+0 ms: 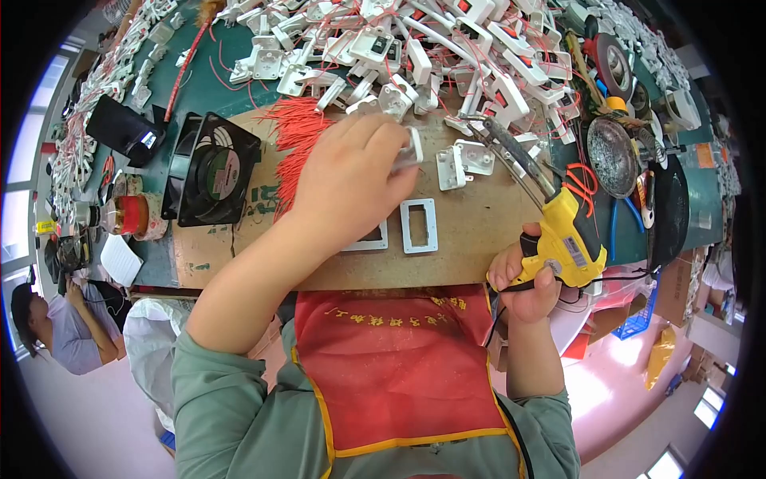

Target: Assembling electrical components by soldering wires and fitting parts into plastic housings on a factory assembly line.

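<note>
My left hand (351, 172) reaches across the board with its fingers closed on a small white plastic part (412, 150), mostly covered by the hand. In my right hand (523, 275) is a yellow soldering gun (568, 239), gripped by its handle, its metal tip pointing up and left. Near that tip lies an opened white plastic housing (452, 168). A white rectangular frame (408, 227) lies flat below the left hand, and a second frame (375, 244) is partly covered by my left forearm. Red wires (294, 148) form a bundle beside the left hand.
A big heap of white housings with red wires (447, 48) covers the far side. To the left stand a black fan (214, 169) and a jar (132, 214). At right are a metal dish (613, 157), orange-handled scissors (584, 188) and blue pliers (614, 227). Another person (72, 327) sits far left.
</note>
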A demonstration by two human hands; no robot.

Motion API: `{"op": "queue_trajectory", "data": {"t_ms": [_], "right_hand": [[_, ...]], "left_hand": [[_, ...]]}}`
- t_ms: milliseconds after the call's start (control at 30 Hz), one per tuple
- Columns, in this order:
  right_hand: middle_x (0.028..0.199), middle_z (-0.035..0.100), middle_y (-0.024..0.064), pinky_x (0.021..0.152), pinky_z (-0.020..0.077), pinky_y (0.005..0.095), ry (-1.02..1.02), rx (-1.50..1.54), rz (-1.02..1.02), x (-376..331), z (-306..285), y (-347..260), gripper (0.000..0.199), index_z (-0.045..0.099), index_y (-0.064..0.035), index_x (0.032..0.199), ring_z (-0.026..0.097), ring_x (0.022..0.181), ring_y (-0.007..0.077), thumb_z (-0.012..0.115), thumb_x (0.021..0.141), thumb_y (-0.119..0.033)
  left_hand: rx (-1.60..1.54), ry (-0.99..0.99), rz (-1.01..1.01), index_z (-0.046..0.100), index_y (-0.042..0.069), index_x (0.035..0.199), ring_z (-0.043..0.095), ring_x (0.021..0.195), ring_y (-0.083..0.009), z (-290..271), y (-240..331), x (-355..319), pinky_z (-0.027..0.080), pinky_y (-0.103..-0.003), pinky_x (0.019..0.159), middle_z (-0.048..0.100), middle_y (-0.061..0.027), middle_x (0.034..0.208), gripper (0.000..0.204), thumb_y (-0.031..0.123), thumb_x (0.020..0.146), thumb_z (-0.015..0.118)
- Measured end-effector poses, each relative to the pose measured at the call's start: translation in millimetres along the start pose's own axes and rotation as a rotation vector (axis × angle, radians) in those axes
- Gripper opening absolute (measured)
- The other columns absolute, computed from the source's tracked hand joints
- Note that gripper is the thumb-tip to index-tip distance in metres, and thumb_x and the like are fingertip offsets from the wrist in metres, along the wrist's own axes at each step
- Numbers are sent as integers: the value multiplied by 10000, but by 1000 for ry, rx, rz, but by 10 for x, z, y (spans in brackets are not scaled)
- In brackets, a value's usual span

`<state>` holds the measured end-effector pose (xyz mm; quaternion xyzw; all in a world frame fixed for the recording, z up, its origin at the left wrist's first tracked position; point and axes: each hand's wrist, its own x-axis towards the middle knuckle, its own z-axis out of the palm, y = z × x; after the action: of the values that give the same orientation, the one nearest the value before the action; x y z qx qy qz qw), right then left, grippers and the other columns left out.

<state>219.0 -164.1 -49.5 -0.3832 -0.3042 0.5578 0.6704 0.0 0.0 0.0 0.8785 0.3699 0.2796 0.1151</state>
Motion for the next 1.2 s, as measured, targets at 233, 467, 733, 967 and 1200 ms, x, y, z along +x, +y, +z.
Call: {"op": "queue_trajectory", "data": {"t_ms": [233, 467, 733, 967, 1200], "right_hand": [[652, 482, 17, 496, 421, 290, 17, -9, -3, 6, 49, 9, 724, 403, -2, 1273, 484, 504, 137, 667, 815, -496], [650, 480, 15, 491, 414, 287, 30, -33, -2, 4, 36, -12, 727, 402, -2, 1273, 482, 507, 138, 672, 813, -496], [658, 481, 13, 491, 416, 286, 21, -31, -2, 7, 46, -1, 727, 399, 1, 1276, 482, 511, 135, 673, 815, -490], [702, 514, 60, 545, 438, 324, 19, 63, 64, -1, 10, -11, 768, 404, -8, 1306, 519, 577, 179, 740, 764, -436], [676, 510, 45, 531, 433, 329, 18, 84, 38, -25, -39, 4, 764, 421, -28, 1305, 512, 569, 183, 758, 751, -432]], "left_hand": [[-299, -209, 51, 610, 71, 945, 594, 898, -290, -186, 134, -402, 472, -395, 768, 603, -94, 966, 306, 200, 708, 755], [-266, -171, 146, 634, 77, 971, 590, 849, -263, -123, 169, -465, 465, -365, 722, 604, -82, 1010, 339, 151, 677, 787], [-164, -192, 191, 634, 93, 1000, 581, 868, -263, -69, 167, -501, 445, -382, 746, 597, -66, 1010, 372, 157, 664, 781], [-129, -173, 178, 627, 84, 1011, 586, 924, -264, -19, 116, -534, 444, -388, 777, 608, -71, 1051, 382, 183, 674, 778], [-56, -75, 160, 608, 92, 1019, 579, 1038, -264, 66, 167, -623, 424, -426, 928, 604, -85, 1115, 364, 212, 704, 745]]}}
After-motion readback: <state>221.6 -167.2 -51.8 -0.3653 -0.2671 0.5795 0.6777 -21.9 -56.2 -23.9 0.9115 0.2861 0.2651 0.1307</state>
